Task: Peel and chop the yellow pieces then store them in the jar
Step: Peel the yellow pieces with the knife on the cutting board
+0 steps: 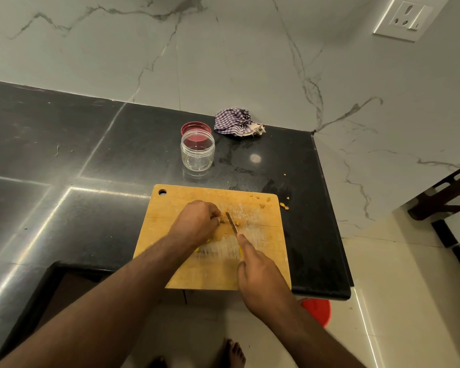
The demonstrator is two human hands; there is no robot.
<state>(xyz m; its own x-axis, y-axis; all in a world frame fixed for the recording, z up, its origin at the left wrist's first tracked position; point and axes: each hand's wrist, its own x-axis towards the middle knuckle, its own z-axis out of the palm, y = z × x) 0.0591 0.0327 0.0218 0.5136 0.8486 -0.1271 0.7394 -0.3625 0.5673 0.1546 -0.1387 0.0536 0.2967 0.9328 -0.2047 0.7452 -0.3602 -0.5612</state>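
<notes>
Listing from the head view, the only one, with every place given against the cutting board (213,272).

Yellow piece (221,220): small, at the board's middle, half hidden under the left fingers. Judged light, firm and brittle enough to crumble under the blade; likely to roll or skid, so it wants pinning from above, close to the cut, with fingertips kept back from the edge.

Left hand (197,221): over the board's middle, fingers curled and pinching the piece down against the wood.

Knife (232,223): narrow blade, tip touching the board just right of the piece; yellow handle mostly hidden.

Right hand (260,282): over the board's near right corner, fingers wrapped round the knife handle, forefinger laid straight along the blade's back.

Chopped crumbs (261,206): scattered at the board's far right corner, a few spilled past its right edge onto the bench (64,160). Tiny and loose; better scraped together than picked up singly.

Jar (197,152): clear, open, apparently empty, beyond the board's far edge. Judged light plastic, easily tipped; hold round the wall.

Lid (196,128): pink, just behind the jar.

Checked cloth (235,125): crumpled, beyond the board, right of the lid.
</notes>
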